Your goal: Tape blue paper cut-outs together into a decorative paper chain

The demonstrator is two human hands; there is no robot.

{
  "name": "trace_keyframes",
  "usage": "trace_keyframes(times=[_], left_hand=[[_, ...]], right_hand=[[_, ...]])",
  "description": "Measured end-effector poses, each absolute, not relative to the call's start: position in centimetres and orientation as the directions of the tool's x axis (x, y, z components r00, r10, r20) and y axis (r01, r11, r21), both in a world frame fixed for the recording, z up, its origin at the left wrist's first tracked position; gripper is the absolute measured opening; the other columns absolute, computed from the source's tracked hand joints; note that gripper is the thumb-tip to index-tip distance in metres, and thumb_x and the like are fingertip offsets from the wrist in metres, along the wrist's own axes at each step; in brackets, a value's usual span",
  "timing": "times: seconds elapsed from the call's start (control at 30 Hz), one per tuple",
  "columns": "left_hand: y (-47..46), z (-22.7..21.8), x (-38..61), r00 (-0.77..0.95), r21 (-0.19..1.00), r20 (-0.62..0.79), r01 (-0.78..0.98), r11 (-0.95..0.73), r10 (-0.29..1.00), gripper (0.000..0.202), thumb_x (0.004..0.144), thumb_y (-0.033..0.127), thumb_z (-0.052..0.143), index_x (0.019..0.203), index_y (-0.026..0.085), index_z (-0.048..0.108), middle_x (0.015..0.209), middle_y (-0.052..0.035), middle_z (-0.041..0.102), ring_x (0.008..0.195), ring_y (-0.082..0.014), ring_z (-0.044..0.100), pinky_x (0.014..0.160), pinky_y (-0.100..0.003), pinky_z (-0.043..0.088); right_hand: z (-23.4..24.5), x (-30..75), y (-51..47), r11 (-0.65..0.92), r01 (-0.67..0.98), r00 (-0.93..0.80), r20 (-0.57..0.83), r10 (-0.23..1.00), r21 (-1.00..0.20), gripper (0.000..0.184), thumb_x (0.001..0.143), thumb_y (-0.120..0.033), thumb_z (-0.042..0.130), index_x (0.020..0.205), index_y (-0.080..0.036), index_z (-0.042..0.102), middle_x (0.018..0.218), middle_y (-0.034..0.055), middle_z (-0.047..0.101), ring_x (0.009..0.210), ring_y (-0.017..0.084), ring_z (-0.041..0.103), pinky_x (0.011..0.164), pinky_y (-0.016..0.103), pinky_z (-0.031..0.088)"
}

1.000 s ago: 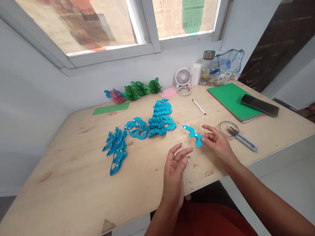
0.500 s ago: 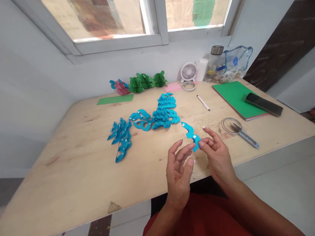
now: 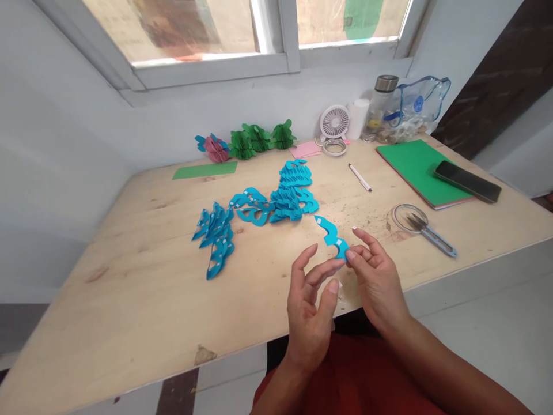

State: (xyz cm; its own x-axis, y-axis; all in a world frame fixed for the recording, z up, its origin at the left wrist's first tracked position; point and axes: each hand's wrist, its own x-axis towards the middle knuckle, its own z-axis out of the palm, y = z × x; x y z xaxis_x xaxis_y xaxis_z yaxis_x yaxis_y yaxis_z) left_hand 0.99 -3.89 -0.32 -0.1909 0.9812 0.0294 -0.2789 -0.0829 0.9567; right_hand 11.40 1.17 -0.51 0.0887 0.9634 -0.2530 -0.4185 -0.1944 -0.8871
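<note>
While pinching the near end of the blue paper strip (image 3: 330, 229) between thumb and fingers of the right hand (image 3: 380, 271), holding the left hand (image 3: 309, 300) loosely spread, thumb apart from fingers, with one fingertip at the strip's near end; cannot tell whether touching. Grip closed on strip at right, not closed at left. Running diagonally over the desk (image 3: 254, 311) along its long axis, near right to far left, pointing tapered tip toward the folded blue stack (image 3: 287, 202), just beside it. Bearing two plain white squares. To the right, snips (image 3: 436, 237) lying across a clear ring (image 3: 394, 218). To the left, blue cut-outs (image 3: 220, 236) with white squares. Farther: pen (image 3: 360, 177); dark phone (image 3: 469, 181) partly on green sheets (image 3: 410, 164); green strip (image 3: 205, 170). Along the wall: pink-and-blue paper figure (image 3: 216, 148), green paper figures (image 3: 259, 139), pink paper (image 3: 306, 150), fan (image 3: 334, 122), bottle (image 3: 380, 106), clear bag (image 3: 432, 112) marked with round blue emblem (image 3: 418, 104), lettering too small to read. Beyond, window (image 3: 354, 20), with print too blurred to read.
</note>
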Motion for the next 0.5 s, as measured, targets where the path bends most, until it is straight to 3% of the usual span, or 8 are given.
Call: trace_keyframes(times=[0.23,0.37,0.5], left_hand=[[-3.7,-0.4,0.6,-0.27,0.975,0.043,-0.199,-0.099,0.962,0.043,0.088,0.027,0.057,0.128,0.023,0.04,0.1,-0.0058,0.073,0.102,-0.0202,0.066,0.097,-0.038,0.044],[-3.1,-0.3,0.1,-0.308,0.98,0.059,-0.164,-0.114,0.949,0.043,0.089,0.028,0.057,0.128,0.023,0.04,0.094,-0.0046,0.075,0.096,-0.019,0.067,0.093,-0.036,0.044],[-2.7,-0.3,-0.1,-0.297,0.981,0.071,-0.152,-0.121,0.952,0.043,0.089,0.029,0.056,0.128,0.022,0.039,0.092,-0.0036,0.075,0.092,-0.0173,0.067,0.091,-0.034,0.045]], right_hand=[[-0.9,11.7,1.0,-0.2,-0.392,0.05,-0.238,0.97,-0.898,0.041,0.073,-0.026,0.073,0.112,-0.028,0.06,0.074,-0.0066,0.063,0.073,0.01,0.056,0.078,0.026,0.042],[-0.7,12.7,0.8,-0.136,-0.298,0.094,-0.171,0.981,-0.945,0.022,0.078,-0.03,0.069,0.1,-0.029,0.065,0.095,-0.0017,0.067,0.092,0.014,0.057,0.086,0.029,0.041],[-0.1,13.5,0.2,-0.165,-0.185,-0.069,-0.155,0.986,-0.969,0.008,0.083,-0.034,0.064,0.085,-0.028,0.069,0.114,0.0002,0.065,0.108,0.018,0.053,0.09,0.03,0.04]])
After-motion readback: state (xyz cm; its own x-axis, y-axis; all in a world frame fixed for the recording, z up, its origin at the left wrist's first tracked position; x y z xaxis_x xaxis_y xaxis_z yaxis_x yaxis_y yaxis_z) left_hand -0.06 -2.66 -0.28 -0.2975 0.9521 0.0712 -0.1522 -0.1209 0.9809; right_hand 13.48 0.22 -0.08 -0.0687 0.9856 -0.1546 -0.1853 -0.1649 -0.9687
